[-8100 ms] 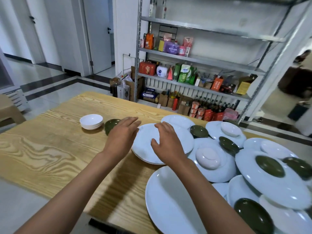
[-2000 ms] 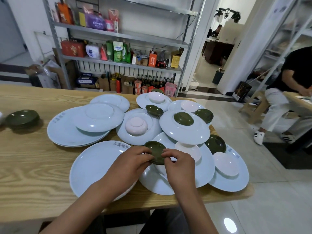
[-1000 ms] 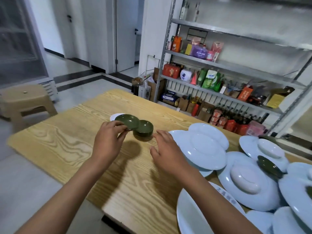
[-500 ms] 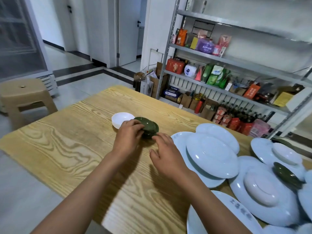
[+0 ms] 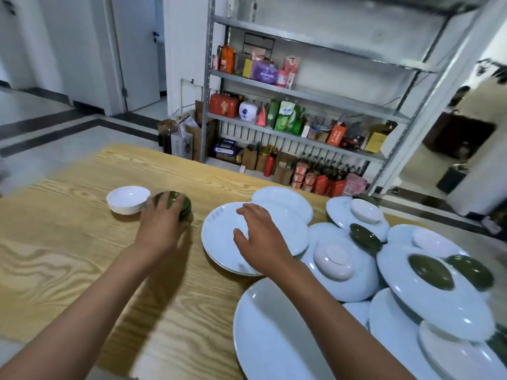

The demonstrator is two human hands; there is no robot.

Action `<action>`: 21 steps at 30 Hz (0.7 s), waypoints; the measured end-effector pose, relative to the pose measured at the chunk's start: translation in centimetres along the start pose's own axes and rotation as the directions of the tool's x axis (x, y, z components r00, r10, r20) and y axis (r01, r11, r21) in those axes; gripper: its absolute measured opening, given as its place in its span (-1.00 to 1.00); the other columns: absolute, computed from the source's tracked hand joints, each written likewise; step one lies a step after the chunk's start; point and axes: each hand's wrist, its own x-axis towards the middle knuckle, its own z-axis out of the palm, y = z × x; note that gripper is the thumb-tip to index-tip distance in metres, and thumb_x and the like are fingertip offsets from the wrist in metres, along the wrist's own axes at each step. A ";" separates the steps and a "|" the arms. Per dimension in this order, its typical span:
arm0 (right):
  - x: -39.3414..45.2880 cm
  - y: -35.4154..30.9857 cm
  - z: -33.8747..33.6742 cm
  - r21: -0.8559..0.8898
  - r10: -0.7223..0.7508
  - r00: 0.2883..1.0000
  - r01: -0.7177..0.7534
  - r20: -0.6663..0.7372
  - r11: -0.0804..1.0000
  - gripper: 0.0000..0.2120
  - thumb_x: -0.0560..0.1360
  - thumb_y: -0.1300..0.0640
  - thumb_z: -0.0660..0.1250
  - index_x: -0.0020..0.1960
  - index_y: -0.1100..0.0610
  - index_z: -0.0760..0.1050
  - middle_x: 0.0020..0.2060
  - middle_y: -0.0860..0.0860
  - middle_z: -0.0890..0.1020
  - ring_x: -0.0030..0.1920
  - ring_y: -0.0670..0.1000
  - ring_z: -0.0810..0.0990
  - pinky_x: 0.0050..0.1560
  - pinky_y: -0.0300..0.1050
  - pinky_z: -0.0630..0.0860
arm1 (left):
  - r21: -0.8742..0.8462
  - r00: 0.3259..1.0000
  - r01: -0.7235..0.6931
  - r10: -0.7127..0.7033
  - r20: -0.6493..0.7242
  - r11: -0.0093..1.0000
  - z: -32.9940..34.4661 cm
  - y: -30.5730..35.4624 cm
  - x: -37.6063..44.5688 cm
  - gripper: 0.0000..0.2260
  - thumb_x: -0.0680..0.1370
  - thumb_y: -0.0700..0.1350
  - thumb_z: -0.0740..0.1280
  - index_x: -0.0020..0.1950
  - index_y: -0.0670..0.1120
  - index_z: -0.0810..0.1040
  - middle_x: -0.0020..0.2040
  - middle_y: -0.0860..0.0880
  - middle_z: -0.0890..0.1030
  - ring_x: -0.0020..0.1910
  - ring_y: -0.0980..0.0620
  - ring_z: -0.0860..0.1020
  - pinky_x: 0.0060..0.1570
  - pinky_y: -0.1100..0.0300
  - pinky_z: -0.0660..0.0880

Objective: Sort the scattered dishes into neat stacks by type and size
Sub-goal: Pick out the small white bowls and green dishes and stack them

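Observation:
My left hand (image 5: pixel 162 226) rests on top of a small stack of dark green bowls (image 5: pixel 183 206) on the wooden table (image 5: pixel 68 259), fingers curled over them. A stack of white small bowls (image 5: pixel 127 199) stands just left of it. My right hand (image 5: pixel 258 239) hovers with fingers spread over a stack of large white plates (image 5: pixel 219 237), holding nothing. To the right lies a jumble of white plates with pink-white saucers (image 5: pixel 333 260) and green bowls (image 5: pixel 429 271) on top.
A big white plate (image 5: pixel 269 338) lies near the table's front edge. Behind the table stands a metal shelf rack (image 5: pixel 301 124) full of packets and bottles. An open doorway is at the far left, and tiled floor surrounds the table.
My left hand has set the green bowl down onto the other green bowl and now lies on the stack. My right hand has moved right, over the large plates.

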 end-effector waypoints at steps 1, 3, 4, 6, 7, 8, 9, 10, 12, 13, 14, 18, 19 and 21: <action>-0.6 0.9 -0.7 0.006 0.026 0.999 -0.026 -0.022 1.000 -0.57 0.59 0.10 0.23 0.44 0.14 0.32 0.47 0.02 0.29 0.49 -0.02 0.14 0.42 -0.19 0.09 | -0.003 1.000 -0.018 0.018 -0.011 1.000 -0.4 1.3 0.0 -0.42 0.52 -0.02 0.34 0.50 -0.05 0.23 0.48 -0.22 0.23 0.41 -0.36 0.16 0.36 -0.20 0.17; -1.8 2.9 -2.2 0.018 0.076 0.995 -0.075 -0.062 0.997 -0.57 0.57 0.11 0.25 0.42 0.15 0.35 0.45 0.03 0.32 0.48 0.00 0.17 0.40 -0.22 0.09 | -0.035 0.998 -0.063 0.063 -0.011 0.997 -1.0 3.9 -0.1 -0.42 0.55 -0.02 0.31 0.52 -0.02 0.19 0.52 -0.17 0.18 0.47 -0.29 0.10 0.38 -0.16 0.16; -2.5 4.0 -3.0 0.016 0.103 0.991 -0.102 -0.080 0.995 -0.57 0.57 0.12 0.26 0.41 0.15 0.35 0.44 0.03 0.34 0.47 0.00 0.19 0.39 -0.22 0.11 | -0.056 0.996 -0.092 0.092 -0.007 0.994 -1.3 5.4 -0.2 -0.42 0.55 -0.01 0.31 0.53 0.00 0.17 0.53 -0.14 0.15 0.49 -0.24 0.07 0.41 -0.13 0.14; -3.9 6.3 -4.5 -0.003 0.177 0.978 -0.178 -0.109 0.984 -0.56 0.55 0.10 0.27 0.41 0.14 0.35 0.42 0.03 0.36 0.46 0.00 0.20 0.38 -0.20 0.16 | -0.086 0.985 -0.174 0.174 -0.008 0.981 -1.4 8.4 -0.9 -0.42 0.57 0.01 0.29 0.53 0.02 0.15 0.54 -0.09 0.14 0.52 -0.16 0.03 0.44 -0.08 0.12; -4.7 7.4 -5.2 -0.015 0.225 0.967 -0.229 -0.117 0.973 -0.54 0.55 0.08 0.28 0.42 0.14 0.35 0.42 0.03 0.37 0.46 0.01 0.21 0.38 -0.18 0.18 | -0.097 0.976 -0.218 0.218 -0.011 0.971 -1.4 10.0 -1.4 -0.43 0.57 0.02 0.28 0.53 0.03 0.15 0.54 -0.08 0.13 0.52 -0.13 0.02 0.44 -0.06 0.12; -5.3 8.4 -5.7 -0.028 0.272 0.955 -0.277 -0.120 0.960 -0.53 0.54 0.07 0.30 0.41 0.14 0.35 0.41 0.05 0.38 0.45 0.04 0.23 0.37 -0.16 0.19 | -0.108 0.967 -0.255 0.256 -0.006 0.961 -1.2 11.4 -1.9 -0.44 0.58 0.02 0.27 0.53 0.03 0.15 0.55 -0.06 0.12 0.53 -0.11 0.01 0.45 -0.05 0.11; -6.0 9.4 -6.3 -0.046 0.307 0.943 -0.315 -0.127 0.948 -0.52 0.52 0.05 0.32 0.40 0.16 0.36 0.39 0.08 0.40 0.43 0.06 0.26 0.36 -0.13 0.21 | -0.120 0.956 -0.292 0.294 0.003 0.949 -1.1 12.9 -2.5 -0.45 0.58 0.02 0.27 0.53 0.03 0.15 0.55 -0.05 0.12 0.53 -0.10 0.00 0.45 -0.04 0.10; -6.6 10.2 -6.7 -0.065 0.335 0.933 -0.346 -0.133 0.936 -0.50 0.50 0.02 0.35 0.38 0.18 0.37 0.36 0.10 0.43 0.41 0.09 0.29 0.35 -0.11 0.23 | -0.126 0.941 -0.333 0.338 0.013 0.934 -0.8 14.2 -3.1 -0.45 0.58 0.01 0.27 0.53 0.03 0.15 0.55 -0.05 0.12 0.53 -0.09 0.00 0.45 -0.04 0.09; -7.7 11.6 -7.3 -0.090 0.397 0.911 -0.408 -0.115 0.909 -0.40 0.45 -0.05 0.41 0.38 0.19 0.36 0.36 0.12 0.43 0.40 0.12 0.30 0.34 -0.08 0.26 | -0.139 0.908 -0.410 0.418 0.037 0.901 -0.1 16.5 -4.1 -0.45 0.57 -0.01 0.28 0.52 0.02 0.16 0.54 -0.06 0.13 0.53 -0.10 0.01 0.44 -0.05 0.10; -8.0 12.1 -7.3 -0.092 0.432 0.898 -0.439 -0.085 0.894 -0.31 0.41 -0.10 0.44 0.42 0.18 0.31 0.38 0.11 0.39 0.42 0.12 0.28 0.36 -0.07 0.26 | -0.146 0.895 -0.433 0.443 0.047 0.889 0.2 17.4 -4.6 -0.45 0.57 -0.01 0.28 0.53 0.02 0.16 0.54 -0.06 0.13 0.53 -0.09 0.01 0.44 -0.05 0.10; -8.5 12.6 -7.5 -0.102 0.459 0.887 -0.462 -0.050 0.881 -0.21 0.38 -0.15 0.45 0.47 0.15 0.25 0.42 0.10 0.36 0.44 0.11 0.25 0.38 -0.06 0.25 | -0.148 0.886 -0.450 0.461 0.053 0.881 0.4 18.3 -5.1 -0.45 0.58 0.00 0.27 0.53 0.03 0.15 0.55 -0.05 0.12 0.53 -0.08 0.01 0.44 -0.05 0.10; -9.5 13.4 -6.9 -0.219 0.473 0.880 -0.453 0.046 0.864 -0.09 0.32 -0.24 0.45 0.50 0.10 0.17 0.42 0.10 0.33 0.43 0.13 0.26 0.38 -0.03 0.26 | -0.166 0.858 -0.491 0.508 0.074 0.855 1.3 21.2 -7.1 -0.46 0.59 0.01 0.25 0.53 0.05 0.15 0.55 -0.04 0.11 0.53 -0.08 0.01 0.45 -0.02 0.07; -9.6 13.4 -6.8 -0.227 0.465 0.884 -0.444 0.048 0.867 -0.12 0.31 -0.23 0.45 0.48 0.10 0.19 0.39 0.10 0.35 0.40 0.13 0.29 0.35 -0.03 0.29 | -0.165 0.852 -0.500 0.517 0.080 0.850 1.5 21.6 -7.5 -0.46 0.59 0.00 0.26 0.53 0.04 0.16 0.55 -0.05 0.12 0.53 -0.09 0.02 0.45 -0.03 0.08; -9.6 13.3 -6.8 -0.208 0.465 0.884 -0.447 0.043 0.870 -0.18 0.34 -0.16 0.44 0.47 0.10 0.20 0.38 0.10 0.36 0.39 0.12 0.30 0.33 -0.04 0.31 | -0.171 0.847 -0.505 0.524 0.089 0.846 1.9 22.1 -8.3 -0.46 0.58 -0.02 0.27 0.52 0.03 0.17 0.54 -0.07 0.14 0.53 -0.10 0.03 0.44 -0.04 0.09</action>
